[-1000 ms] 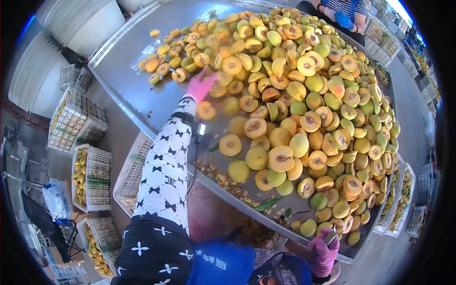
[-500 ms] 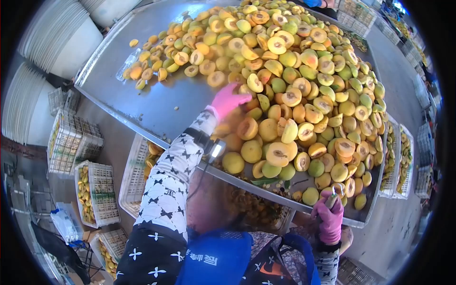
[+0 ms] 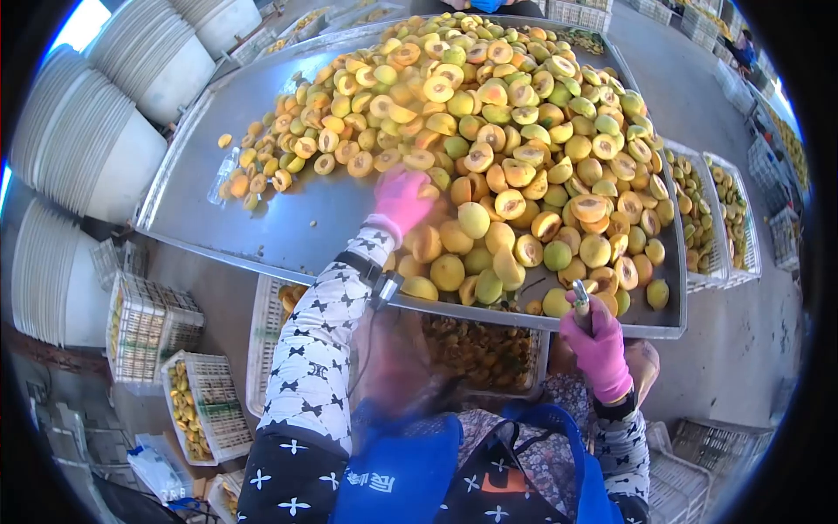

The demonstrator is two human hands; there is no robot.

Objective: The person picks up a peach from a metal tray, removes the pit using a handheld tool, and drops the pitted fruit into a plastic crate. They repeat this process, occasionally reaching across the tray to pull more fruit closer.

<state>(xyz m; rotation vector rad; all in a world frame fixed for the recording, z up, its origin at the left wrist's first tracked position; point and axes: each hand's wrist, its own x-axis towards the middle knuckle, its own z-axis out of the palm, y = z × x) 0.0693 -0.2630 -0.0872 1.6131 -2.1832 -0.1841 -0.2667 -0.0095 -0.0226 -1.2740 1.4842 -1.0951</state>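
Halved yellow peaches lie heaped on a metal table, many with the cut face up and some showing a pit or a hollow. At the near left edge of the heap is my left hand in a pink glove, its fingers curled round a peach half that is partly hidden. My right hand, also pink-gloved, is closed on a small tool with a pale handle and a short metal tip, which points up by the table's front edge.
A plastic bottle lies on the table's left side. Under the front edge stands a crate of fruit pieces. More filled crates stand left and right. Stacked white tubs are at far left. Another person is at the far edge.
My left hand's fingers have gone from outstretched to curled over fruit. My right hand still grips the tool. The view has shifted, showing more of the floor and crates.
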